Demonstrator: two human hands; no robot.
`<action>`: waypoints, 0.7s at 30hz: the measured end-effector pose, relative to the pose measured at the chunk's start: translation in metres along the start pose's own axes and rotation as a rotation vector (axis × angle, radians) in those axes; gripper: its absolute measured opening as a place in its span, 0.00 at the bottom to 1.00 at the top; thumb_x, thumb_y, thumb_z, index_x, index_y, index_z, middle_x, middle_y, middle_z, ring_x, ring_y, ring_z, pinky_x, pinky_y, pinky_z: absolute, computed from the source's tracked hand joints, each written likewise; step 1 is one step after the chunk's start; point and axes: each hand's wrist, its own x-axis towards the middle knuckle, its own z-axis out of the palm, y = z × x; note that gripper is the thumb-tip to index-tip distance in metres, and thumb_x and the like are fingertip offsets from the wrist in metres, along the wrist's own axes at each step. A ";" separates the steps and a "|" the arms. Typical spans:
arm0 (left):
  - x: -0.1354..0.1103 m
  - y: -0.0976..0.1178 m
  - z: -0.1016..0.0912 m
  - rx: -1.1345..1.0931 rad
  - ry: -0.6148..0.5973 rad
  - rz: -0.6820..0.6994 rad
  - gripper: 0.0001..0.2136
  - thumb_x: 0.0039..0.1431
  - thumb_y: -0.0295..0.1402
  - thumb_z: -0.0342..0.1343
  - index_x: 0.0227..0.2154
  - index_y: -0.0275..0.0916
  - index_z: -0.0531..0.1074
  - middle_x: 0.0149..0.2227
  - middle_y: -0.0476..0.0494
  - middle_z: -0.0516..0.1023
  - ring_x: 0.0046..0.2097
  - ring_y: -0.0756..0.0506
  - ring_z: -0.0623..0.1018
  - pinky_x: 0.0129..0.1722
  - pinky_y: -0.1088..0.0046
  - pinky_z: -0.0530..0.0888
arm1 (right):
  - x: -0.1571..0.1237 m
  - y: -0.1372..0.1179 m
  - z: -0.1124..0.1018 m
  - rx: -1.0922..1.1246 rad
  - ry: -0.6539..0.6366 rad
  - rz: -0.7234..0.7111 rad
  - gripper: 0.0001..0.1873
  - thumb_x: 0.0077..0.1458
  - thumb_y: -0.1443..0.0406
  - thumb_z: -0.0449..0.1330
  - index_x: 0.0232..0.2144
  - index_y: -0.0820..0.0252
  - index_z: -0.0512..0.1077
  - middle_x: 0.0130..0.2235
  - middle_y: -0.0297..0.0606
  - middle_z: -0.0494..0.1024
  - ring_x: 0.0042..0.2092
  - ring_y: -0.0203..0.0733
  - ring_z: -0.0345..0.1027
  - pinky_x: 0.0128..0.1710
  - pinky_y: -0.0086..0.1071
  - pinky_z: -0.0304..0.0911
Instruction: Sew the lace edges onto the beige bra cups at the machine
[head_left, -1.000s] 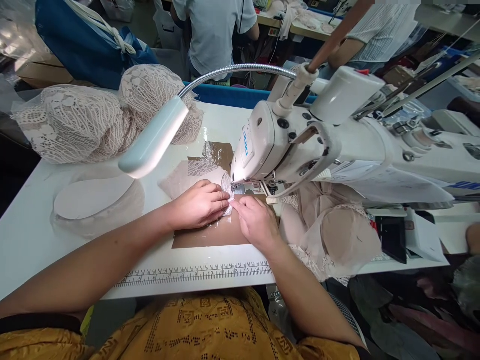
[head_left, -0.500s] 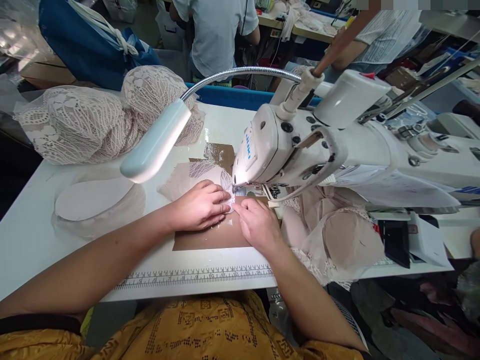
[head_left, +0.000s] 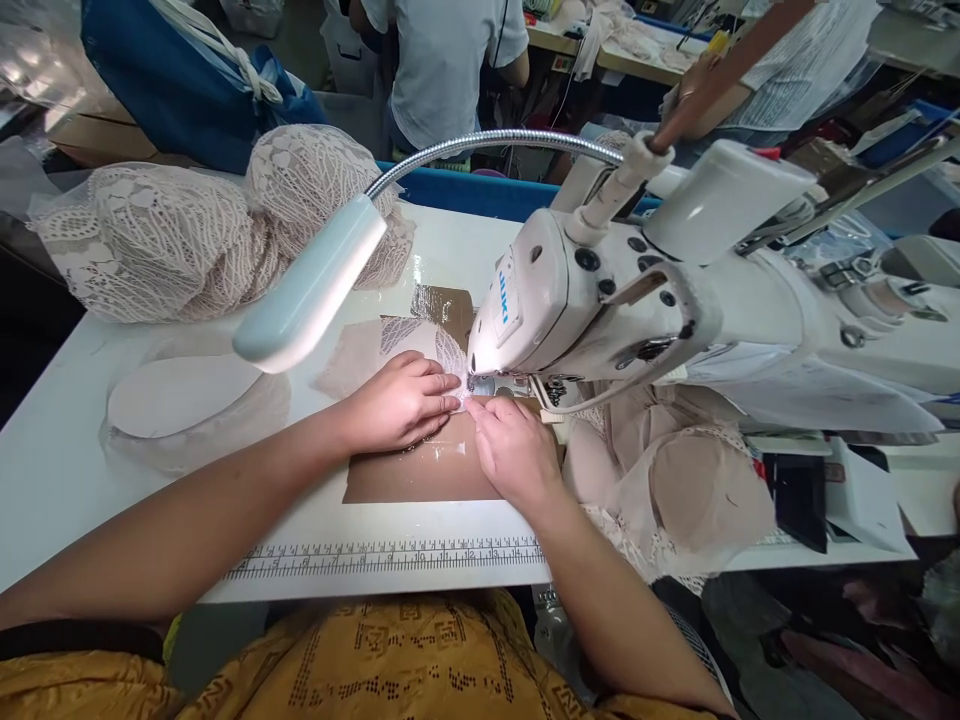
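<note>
A pale lace piece (head_left: 401, 340) with a sheer layer lies under the head of a white sewing machine (head_left: 517, 290). My left hand (head_left: 401, 400) rests on it palm down, its fingers stretched flat toward the needle. Close to the needle, my right hand (head_left: 517, 450) has curled fingers, with thumb and index finger at the near edge of the lace. The exact grip there is partly hidden. Beneath both hands is a brown sheet (head_left: 420, 475) taped to the white table (head_left: 322, 520).
A bent-neck lamp (head_left: 311, 285) hangs over the left side. Bunched lace (head_left: 172, 240) lies behind it, and pale oval pieces (head_left: 180, 395) lie at left. Beige cups (head_left: 690, 480) are piled at right. A printed ruler (head_left: 390, 558) runs along the front edge. Other people sit beyond.
The view has shifted slightly, so the machine appears a little farther right. Both hands stay at the needle with nearly the same pose, and the lace lies almost as before.
</note>
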 end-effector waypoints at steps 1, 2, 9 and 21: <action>0.000 -0.001 0.001 -0.004 0.005 -0.018 0.13 0.65 0.35 0.50 0.47 0.39 0.76 0.53 0.41 0.76 0.50 0.39 0.72 0.51 0.57 0.68 | 0.001 0.000 0.000 0.003 -0.010 0.008 0.23 0.61 0.69 0.49 0.55 0.58 0.72 0.37 0.41 0.77 0.36 0.44 0.66 0.32 0.35 0.57; 0.000 -0.002 0.001 -0.006 0.011 -0.037 0.13 0.65 0.35 0.50 0.47 0.39 0.76 0.53 0.41 0.76 0.51 0.38 0.72 0.51 0.57 0.68 | 0.001 0.000 0.000 0.008 -0.020 0.012 0.23 0.61 0.69 0.48 0.55 0.58 0.72 0.37 0.41 0.77 0.36 0.44 0.66 0.33 0.35 0.58; 0.000 -0.007 0.004 0.028 0.046 -0.161 0.15 0.64 0.33 0.49 0.48 0.38 0.75 0.54 0.38 0.74 0.55 0.36 0.70 0.54 0.54 0.66 | 0.000 0.002 -0.003 0.098 -0.030 0.020 0.21 0.62 0.67 0.49 0.53 0.58 0.73 0.37 0.40 0.77 0.34 0.42 0.67 0.33 0.34 0.61; -0.006 -0.018 0.001 0.099 0.088 -0.443 0.15 0.64 0.34 0.47 0.48 0.42 0.75 0.55 0.39 0.73 0.57 0.35 0.68 0.53 0.54 0.65 | -0.003 0.011 0.007 0.155 0.094 -0.077 0.19 0.63 0.65 0.49 0.50 0.59 0.75 0.39 0.40 0.78 0.39 0.43 0.71 0.37 0.33 0.62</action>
